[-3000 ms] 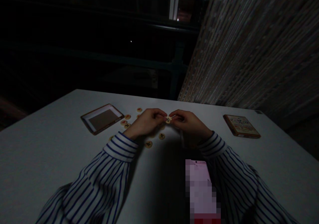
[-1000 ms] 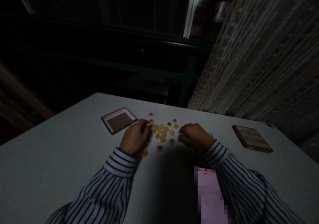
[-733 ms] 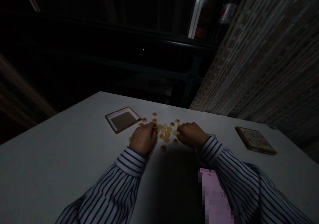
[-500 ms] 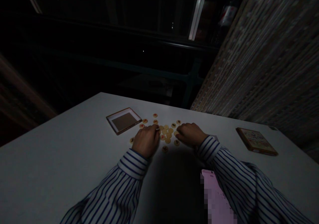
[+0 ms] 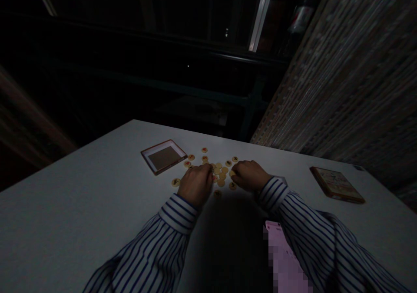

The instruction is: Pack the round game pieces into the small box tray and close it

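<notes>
Several round wooden Chinese chess pieces [image 5: 224, 170] lie in a loose cluster between my hands, some blank side up, others showing red or black characters. My left hand [image 5: 196, 185] is closed at the cluster's left side, fingertips curled down among the pieces; what they hold, if anything, is hidden. On the right side, my right hand [image 5: 250, 176] is closed with its fingertips on a pale Chinese chess piece [image 5: 232, 173]. A black-marked piece [image 5: 176, 182] lies left of my left hand, and a red-marked piece [image 5: 204, 150] sits at the far side.
An open shallow tray-like box part [image 5: 151, 165] stands on the white table [image 5: 97, 189] at the left. A flat box with a printed top [image 5: 339, 183] lies at the right. Under my right forearm is a pink phone-like object [image 5: 283, 254]. A bead curtain [image 5: 312, 89] hangs behind.
My left hand has shifted slightly right, over the cluster's edge, uncovering more of the black-marked piece on the left. My right hand stays nearly in place. The view has moved slightly.
</notes>
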Demonstrator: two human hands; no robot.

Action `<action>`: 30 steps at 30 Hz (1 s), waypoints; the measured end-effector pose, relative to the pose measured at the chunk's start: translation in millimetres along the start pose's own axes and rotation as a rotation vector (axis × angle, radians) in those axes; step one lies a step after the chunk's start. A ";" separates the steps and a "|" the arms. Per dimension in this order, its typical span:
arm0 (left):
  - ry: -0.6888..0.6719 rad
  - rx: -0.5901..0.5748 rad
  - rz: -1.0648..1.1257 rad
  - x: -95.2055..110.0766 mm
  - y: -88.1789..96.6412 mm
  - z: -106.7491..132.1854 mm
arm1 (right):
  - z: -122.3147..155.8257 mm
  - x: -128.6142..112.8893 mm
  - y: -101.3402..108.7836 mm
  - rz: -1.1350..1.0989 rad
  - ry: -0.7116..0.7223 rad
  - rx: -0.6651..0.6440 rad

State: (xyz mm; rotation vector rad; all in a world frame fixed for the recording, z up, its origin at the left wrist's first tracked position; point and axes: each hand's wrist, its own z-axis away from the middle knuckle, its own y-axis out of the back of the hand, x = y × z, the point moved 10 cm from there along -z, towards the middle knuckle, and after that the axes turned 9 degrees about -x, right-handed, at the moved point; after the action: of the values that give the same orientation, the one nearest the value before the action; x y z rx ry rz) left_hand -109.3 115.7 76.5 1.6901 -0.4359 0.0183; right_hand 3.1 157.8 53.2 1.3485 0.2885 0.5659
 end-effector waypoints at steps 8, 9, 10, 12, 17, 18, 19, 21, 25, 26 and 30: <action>-0.029 0.026 0.101 1.9 1.9 2.1 | 7.3 0.1 17.0 -0.343 0.081 0.077; -0.042 0.035 0.116 3.0 2.1 2.3 | 8.3 0.3 19.0 -0.404 0.093 0.092; -0.059 0.046 0.131 4.4 2.4 2.5 | 8.8 0.9 20.1 -0.472 0.102 0.105; -0.096 0.067 0.162 7.6 3.3 2.6 | 8.6 3.2 19.6 -0.629 0.116 0.114; -0.196 0.115 0.225 16.3 7.5 4.1 | 3.1 2.0 10.6 -1.065 0.183 0.036; -0.211 0.123 0.229 17.7 8.5 4.6 | 2.5 1.0 9.8 -1.129 0.197 0.021; -0.222 0.127 0.233 18.7 9.2 5.1 | 2.2 0.2 9.8 -1.174 0.208 0.012; -0.231 0.132 0.238 19.7 10.2 5.7 | 2.5 -1.2 10.9 -1.216 0.228 0.004; -0.241 0.163 0.256 20.7 13.9 6.9 | 4.0 -6.3 10.7 -1.250 0.262 -0.043; -0.245 0.171 0.260 21.1 14.8 7.2 | 4.3 -7.1 10.8 -1.255 0.265 -0.048; -0.267 0.204 0.273 23.4 18.3 8.8 | 5.8 -11.5 14.8 -1.249 0.290 -0.047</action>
State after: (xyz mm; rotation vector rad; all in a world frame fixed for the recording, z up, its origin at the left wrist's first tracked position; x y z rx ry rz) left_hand -95.0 99.0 98.5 1.8279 -0.8886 0.0385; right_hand -6.8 148.5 67.4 0.8010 1.2227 -0.2986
